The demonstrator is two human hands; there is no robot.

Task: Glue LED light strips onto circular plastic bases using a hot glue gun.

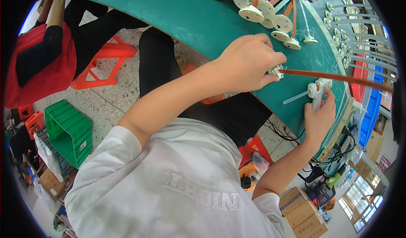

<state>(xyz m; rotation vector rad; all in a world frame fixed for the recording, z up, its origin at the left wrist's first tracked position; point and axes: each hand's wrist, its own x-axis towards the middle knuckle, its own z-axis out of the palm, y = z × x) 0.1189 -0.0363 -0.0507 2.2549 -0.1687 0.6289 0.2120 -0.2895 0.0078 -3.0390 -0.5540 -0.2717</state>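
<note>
My left hand (249, 62) is closed on a small white plastic piece (276, 71), pinched between thumb and fingers. From that piece a long brown strip (334, 75) runs off to the right edge of the view. Just below the strip, my right hand (321, 117) is wrapped round a white glue gun (316, 90). A translucent glue stick (296, 97) pokes out of the gun toward the left. Both hands are over the green tabletop (169, 16). My fingers partly cover the plastic piece and the gun's grip.
Cream discs (251, 13) with brown and pale strips crowd the table's far side. More pale strips (359, 35) fan out at the right, near a blue tray (372, 111). A co-worker in red (42, 64) sits at the left. Black cables (338, 149) hang by my right forearm.
</note>
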